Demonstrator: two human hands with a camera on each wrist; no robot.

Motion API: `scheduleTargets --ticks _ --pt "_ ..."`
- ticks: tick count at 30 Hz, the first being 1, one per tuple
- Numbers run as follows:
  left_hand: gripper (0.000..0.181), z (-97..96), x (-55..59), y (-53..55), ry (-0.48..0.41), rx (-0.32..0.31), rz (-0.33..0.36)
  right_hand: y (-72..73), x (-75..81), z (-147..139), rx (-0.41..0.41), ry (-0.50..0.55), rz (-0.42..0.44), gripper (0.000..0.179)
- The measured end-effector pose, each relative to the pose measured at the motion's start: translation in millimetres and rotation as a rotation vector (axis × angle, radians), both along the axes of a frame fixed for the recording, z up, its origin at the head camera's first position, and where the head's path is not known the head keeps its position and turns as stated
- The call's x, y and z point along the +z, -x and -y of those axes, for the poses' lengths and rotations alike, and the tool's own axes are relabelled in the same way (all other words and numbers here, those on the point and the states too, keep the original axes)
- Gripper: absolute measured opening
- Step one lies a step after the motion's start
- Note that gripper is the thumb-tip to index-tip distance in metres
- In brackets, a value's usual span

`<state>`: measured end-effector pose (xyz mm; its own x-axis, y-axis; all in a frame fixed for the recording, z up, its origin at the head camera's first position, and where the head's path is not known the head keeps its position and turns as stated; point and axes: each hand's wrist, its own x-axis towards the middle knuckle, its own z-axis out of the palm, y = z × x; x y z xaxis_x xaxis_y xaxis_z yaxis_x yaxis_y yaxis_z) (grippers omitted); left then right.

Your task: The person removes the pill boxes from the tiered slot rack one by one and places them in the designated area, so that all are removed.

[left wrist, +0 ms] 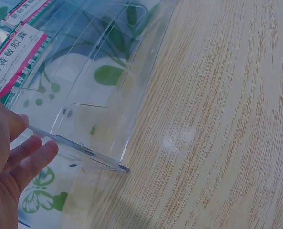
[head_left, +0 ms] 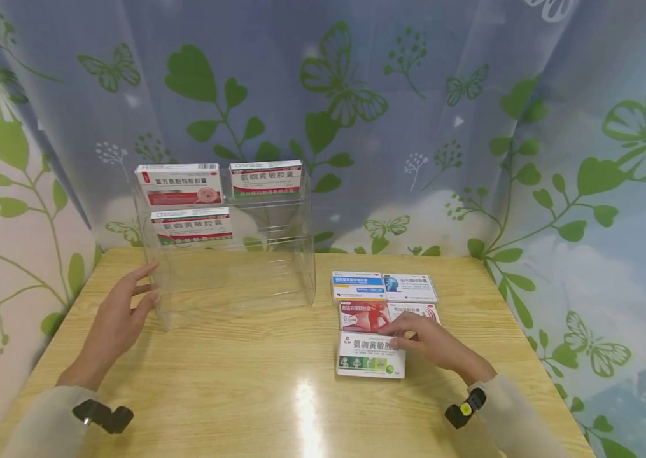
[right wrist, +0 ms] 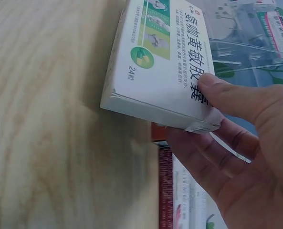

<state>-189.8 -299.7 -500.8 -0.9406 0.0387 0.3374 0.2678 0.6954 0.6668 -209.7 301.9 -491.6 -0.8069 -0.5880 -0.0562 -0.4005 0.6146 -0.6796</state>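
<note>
White 氨咖黄敏胶囊 carton [head_left: 371, 355], over the bench [head_left: 231, 388]: pinched by the right grip [head_left: 431, 340], forearm angled in from lower right. Left grip [head_left: 119, 315]: fingers extended against the clear plastic rack [head_left: 308, 254]. Beyond the carton, four medicine boxes [head_left: 358, 286], partly obscured; racked above, three boxes [head_left: 191, 227].

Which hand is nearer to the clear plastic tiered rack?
Left. The left hand touches the left side of the rack; the right hand is apart, to its right, gripping a white-and-green cardboard box.

White box [right wrist: 162, 64] in the right grip [right wrist: 256, 167]
</note>
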Motion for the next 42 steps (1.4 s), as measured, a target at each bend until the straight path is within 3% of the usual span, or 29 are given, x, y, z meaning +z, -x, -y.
scheduleTargets --ticks 9,18,26,36,42 --pt "0.06 0.7 -1.1 -0.4 0.006 -0.001 -0.015 -3.9 -15.2 5 -0.053 0.009 -0.04 0.02" --pt "0.06 -0.4 -0.7 0.0 0.006 0.005 -0.005 -11.4 -20.5 2 -0.189 -0.009 -0.079 0.022" --pt "0.06 -0.4 -0.1 -0.4 0.001 0.012 -0.005 -17.5 -41.6 -14 -0.064 -0.013 -0.046 0.038" --pt "0.06 -0.8 1.2 -1.5 0.0 0.012 -0.008 -18.5 -43.8 -16 -0.128 -0.074 0.0 0.043" --pt "0.06 -1.5 1.8 -0.9 0.003 0.009 -0.009 -18.9 -45.0 -17 -0.121 -0.071 -0.02 0.041"
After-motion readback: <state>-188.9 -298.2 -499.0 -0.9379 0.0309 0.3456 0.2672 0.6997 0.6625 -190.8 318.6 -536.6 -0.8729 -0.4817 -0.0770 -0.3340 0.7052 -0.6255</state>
